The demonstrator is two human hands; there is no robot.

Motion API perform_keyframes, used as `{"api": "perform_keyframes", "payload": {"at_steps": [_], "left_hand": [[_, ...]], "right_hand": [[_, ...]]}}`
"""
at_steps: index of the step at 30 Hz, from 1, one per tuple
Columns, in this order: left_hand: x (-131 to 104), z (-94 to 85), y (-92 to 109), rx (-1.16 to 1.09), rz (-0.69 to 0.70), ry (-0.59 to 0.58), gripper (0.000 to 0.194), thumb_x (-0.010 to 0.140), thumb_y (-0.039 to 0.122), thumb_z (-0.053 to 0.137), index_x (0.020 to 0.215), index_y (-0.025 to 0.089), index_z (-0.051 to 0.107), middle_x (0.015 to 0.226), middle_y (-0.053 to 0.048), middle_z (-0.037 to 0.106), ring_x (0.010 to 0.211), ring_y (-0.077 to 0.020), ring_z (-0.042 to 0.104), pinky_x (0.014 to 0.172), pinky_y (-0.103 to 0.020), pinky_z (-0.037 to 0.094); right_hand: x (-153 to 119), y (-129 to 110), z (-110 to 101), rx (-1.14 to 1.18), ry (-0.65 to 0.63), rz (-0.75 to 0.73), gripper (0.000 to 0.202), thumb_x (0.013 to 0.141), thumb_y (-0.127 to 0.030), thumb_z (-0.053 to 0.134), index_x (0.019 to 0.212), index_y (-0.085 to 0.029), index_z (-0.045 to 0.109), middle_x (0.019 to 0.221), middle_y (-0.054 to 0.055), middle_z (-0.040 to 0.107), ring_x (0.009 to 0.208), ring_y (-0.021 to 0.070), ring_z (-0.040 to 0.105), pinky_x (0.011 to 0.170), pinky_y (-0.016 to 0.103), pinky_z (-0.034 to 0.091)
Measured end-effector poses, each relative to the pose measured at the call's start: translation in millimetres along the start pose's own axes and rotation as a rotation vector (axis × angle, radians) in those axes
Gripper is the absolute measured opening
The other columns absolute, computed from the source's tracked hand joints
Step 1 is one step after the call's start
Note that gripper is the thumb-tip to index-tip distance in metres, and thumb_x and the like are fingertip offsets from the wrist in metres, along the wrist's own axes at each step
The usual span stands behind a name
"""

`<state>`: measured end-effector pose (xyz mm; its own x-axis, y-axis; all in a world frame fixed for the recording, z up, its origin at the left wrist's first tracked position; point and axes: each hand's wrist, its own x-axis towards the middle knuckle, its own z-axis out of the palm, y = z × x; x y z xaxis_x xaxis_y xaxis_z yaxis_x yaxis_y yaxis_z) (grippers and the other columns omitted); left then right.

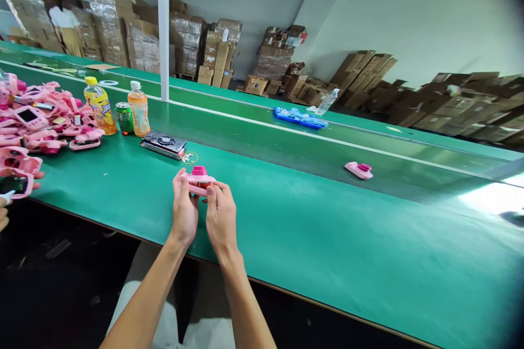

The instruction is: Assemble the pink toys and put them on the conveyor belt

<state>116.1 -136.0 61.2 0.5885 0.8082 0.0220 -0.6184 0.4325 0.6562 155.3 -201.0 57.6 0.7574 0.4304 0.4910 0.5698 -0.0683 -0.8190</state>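
A pink toy camera (199, 179) with a darker pink lens on top is held just above the green table (286, 229). My left hand (184, 210) grips its left end, and my right hand (220, 212) grips its right end with the thumb at the near side. A gap shows between the upper and lower halves of its casing. Its inside is mostly hidden by my fingers. Just beyond my hands lies a dark flat box (164, 143) with a round lens picture, beside a small yellow ring (190, 158).
Many pink camera parts (45, 114) are heaped at left, near two bottles (139, 109) and a green can (124, 118). At far left a co-worker's hands hold an opened pink casing (18, 174). Another pink camera (359, 170) and a blue tray (301, 118) lie farther back.
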Motion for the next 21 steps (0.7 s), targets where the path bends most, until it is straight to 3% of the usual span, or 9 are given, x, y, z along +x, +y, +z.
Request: {"api": "perform_keyframes", "payload": {"at_steps": [4, 8, 11, 14, 17, 21], "left_hand": [[2.1, -3.2, -6.4, 0.044, -0.019, 0.019, 0.034, 0.094, 0.040, 0.066, 0.121, 0.024, 0.051, 0.102, -0.002, 0.069, 0.086, -0.0135, 0.069, 0.075, -0.023, 0.054], [6.8, -10.9, -0.1, -0.037, -0.134, 0.005, 0.010, 0.098, 0.026, 0.057, 0.108, 0.026, 0.058, 0.096, -0.002, 0.070, 0.088, -0.0157, 0.067, 0.081, -0.028, 0.056], [9.8, -16.4, 7.2, -0.070, -0.223, -0.010, 0.009, 0.098, 0.021, 0.056, 0.101, 0.027, 0.061, 0.093, 0.000, 0.071, 0.088, -0.0150, 0.066, 0.085, -0.029, 0.055], [9.1, -21.0, 14.6, -0.045, -0.248, -0.024, 0.010, 0.097, 0.022, 0.056, 0.105, 0.026, 0.061, 0.098, -0.001, 0.072, 0.092, -0.0158, 0.067, 0.088, -0.030, 0.055], [3.3, -27.8, 20.5, -0.002, -0.283, -0.033, 0.022, 0.094, 0.027, 0.063, 0.116, 0.023, 0.058, 0.104, -0.004, 0.072, 0.097, -0.0186, 0.069, 0.091, -0.033, 0.055], [-7.9, -39.9, 15.5, 0.027, -0.368, -0.056, 0.051, 0.084, 0.041, 0.076, 0.125, 0.021, 0.053, 0.118, -0.009, 0.068, 0.116, -0.0240, 0.065, 0.100, -0.035, 0.051]], "right_hand": [[-5.6, 6.0, -2.4, -0.076, 0.045, -0.041, 0.047, 0.103, -0.050, 0.039, 0.102, -0.020, 0.075, 0.118, 0.013, 0.064, 0.117, 0.0246, 0.059, 0.098, 0.042, 0.051], [-10.0, 12.7, 0.0, 0.098, 0.090, 0.141, 0.040, 0.092, -0.056, 0.060, 0.093, -0.019, 0.077, 0.112, 0.011, 0.069, 0.107, 0.0241, 0.065, 0.096, 0.040, 0.052], [-12.5, 15.5, 3.0, 0.242, 0.109, 0.268, 0.037, 0.085, -0.055, 0.070, 0.084, -0.018, 0.074, 0.108, 0.011, 0.072, 0.104, 0.0240, 0.067, 0.094, 0.038, 0.053], [-14.8, 12.0, 3.0, 0.345, 0.140, 0.314, 0.036, 0.081, -0.053, 0.074, 0.089, -0.019, 0.065, 0.105, 0.009, 0.073, 0.102, 0.0220, 0.068, 0.093, 0.037, 0.054], [-20.4, 2.7, -2.1, 0.354, -0.027, 0.320, 0.036, 0.083, -0.052, 0.073, 0.095, -0.021, 0.060, 0.102, 0.007, 0.072, 0.097, 0.0202, 0.068, 0.086, 0.033, 0.056], [-22.2, -0.8, -19.4, 0.297, -0.325, 0.365, 0.036, 0.082, -0.053, 0.072, 0.087, -0.022, 0.056, 0.091, 0.004, 0.072, 0.087, 0.0200, 0.070, 0.075, 0.028, 0.055]]}}
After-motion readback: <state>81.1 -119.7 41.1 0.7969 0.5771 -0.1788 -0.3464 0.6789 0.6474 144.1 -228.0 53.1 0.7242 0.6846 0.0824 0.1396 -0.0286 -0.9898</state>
